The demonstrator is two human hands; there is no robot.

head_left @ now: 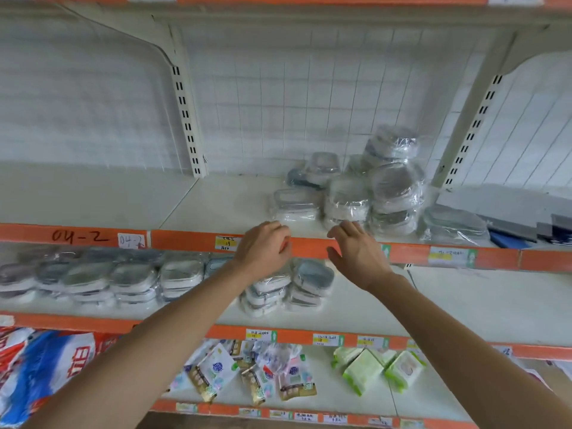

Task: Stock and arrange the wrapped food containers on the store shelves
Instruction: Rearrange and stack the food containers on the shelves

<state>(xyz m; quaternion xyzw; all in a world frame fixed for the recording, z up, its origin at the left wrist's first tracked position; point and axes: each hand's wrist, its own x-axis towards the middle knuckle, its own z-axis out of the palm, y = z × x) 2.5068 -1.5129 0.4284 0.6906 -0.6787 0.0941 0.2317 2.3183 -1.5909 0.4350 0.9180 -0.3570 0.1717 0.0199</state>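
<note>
So both hands are up at the front edge of the white metal shelf with the orange price strip point(192, 239). My left hand point(263, 247) has its fingers loosely curled over that edge, holding nothing; my right hand point(356, 252) is spread, fingers apart, also holding nothing. The pile of clear-wrapped plastic food containers point(356, 193) sits just behind them, toward the shelf's right end, stacked highest near the back.
</note>
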